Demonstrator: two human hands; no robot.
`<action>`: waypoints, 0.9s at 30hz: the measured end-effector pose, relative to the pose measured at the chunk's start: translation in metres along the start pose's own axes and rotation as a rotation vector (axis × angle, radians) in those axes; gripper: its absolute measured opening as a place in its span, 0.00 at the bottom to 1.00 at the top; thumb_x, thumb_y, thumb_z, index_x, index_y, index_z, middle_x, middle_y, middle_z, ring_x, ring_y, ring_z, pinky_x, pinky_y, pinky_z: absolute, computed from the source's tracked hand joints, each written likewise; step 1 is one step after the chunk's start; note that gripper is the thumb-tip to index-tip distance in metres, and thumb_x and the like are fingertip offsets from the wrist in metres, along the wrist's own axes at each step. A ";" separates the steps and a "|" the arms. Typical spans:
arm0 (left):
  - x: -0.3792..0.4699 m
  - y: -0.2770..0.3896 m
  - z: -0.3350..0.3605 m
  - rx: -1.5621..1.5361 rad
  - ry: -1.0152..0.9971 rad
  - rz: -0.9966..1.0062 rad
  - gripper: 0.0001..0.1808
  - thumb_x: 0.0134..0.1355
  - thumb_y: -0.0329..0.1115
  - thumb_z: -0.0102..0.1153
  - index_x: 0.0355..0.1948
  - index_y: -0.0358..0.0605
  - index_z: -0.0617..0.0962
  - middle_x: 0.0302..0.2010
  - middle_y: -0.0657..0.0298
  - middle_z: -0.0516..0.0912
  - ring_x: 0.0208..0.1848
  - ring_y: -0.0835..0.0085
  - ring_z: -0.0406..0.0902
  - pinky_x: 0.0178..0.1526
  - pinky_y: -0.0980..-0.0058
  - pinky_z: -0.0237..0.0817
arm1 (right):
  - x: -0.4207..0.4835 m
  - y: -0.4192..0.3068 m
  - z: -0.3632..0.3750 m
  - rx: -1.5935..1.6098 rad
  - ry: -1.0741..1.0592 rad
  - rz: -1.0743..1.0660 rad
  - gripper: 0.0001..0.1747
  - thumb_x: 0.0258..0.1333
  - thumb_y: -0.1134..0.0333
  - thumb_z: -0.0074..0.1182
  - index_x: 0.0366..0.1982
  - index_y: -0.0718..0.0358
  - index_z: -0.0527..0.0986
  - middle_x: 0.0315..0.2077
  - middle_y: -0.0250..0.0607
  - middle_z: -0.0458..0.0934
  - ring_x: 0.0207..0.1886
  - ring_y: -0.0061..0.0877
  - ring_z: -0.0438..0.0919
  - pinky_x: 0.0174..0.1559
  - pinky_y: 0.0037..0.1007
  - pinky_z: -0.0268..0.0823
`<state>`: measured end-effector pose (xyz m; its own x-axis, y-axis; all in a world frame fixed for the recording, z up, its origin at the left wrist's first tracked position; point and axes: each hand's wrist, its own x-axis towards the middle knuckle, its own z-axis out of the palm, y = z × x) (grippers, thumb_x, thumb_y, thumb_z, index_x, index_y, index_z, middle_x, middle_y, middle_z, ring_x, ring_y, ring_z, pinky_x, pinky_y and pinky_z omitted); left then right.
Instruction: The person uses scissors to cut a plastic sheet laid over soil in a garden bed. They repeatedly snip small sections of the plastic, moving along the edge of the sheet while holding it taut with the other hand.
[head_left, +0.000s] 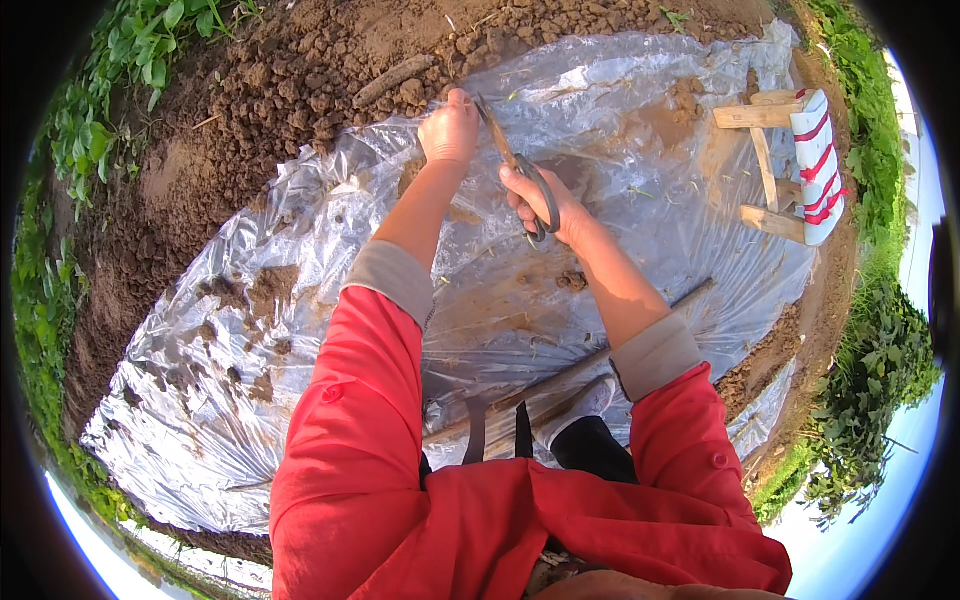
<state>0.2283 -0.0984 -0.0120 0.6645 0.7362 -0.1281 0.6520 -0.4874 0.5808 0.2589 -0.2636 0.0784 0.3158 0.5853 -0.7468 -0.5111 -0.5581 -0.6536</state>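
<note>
A wide sheet of clear plastic film, smeared with soil and wet patches, covers the ground before me. My right hand grips a pair of scissors by dark handles, blades pointing up and to the left. The blades look slightly parted, their tips beside my left hand. My left hand is closed at the film's far edge, fingertips pinched together; it seems to hold the film's edge, though the fingers hide most of it.
A wooden stool with a white seat bound in red strips lies on its side at the right. A wooden pole runs near my foot. Clumped soil and a short stick lie beyond the film. Green plants border the left.
</note>
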 end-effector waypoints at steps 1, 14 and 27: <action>0.000 0.001 0.001 -0.007 0.001 -0.002 0.11 0.61 0.44 0.47 0.40 0.53 0.75 0.27 0.51 0.83 0.33 0.51 0.81 0.37 0.55 0.70 | -0.002 -0.001 -0.001 -0.011 0.000 -0.012 0.23 0.57 0.44 0.55 0.30 0.58 0.67 0.21 0.28 0.66 0.17 0.12 0.63 0.16 0.20 0.57; 0.001 -0.002 0.005 -0.017 0.055 0.014 0.09 0.60 0.44 0.49 0.36 0.54 0.76 0.26 0.52 0.83 0.31 0.50 0.81 0.35 0.55 0.71 | -0.003 -0.003 0.002 0.062 0.044 0.057 0.21 0.57 0.48 0.56 0.32 0.58 0.68 0.21 0.29 0.67 0.17 0.12 0.63 0.16 0.19 0.58; 0.003 -0.008 0.004 -0.007 -0.039 0.060 0.11 0.60 0.44 0.48 0.39 0.54 0.76 0.28 0.52 0.83 0.33 0.50 0.80 0.38 0.56 0.70 | 0.007 -0.023 -0.001 -0.202 0.076 0.033 0.22 0.57 0.46 0.54 0.29 0.60 0.70 0.18 0.30 0.66 0.14 0.15 0.61 0.14 0.22 0.54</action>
<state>0.2267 -0.0941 -0.0196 0.7158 0.6873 -0.1240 0.6083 -0.5264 0.5940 0.2735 -0.2469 0.0883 0.3648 0.5232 -0.7702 -0.3536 -0.6873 -0.6344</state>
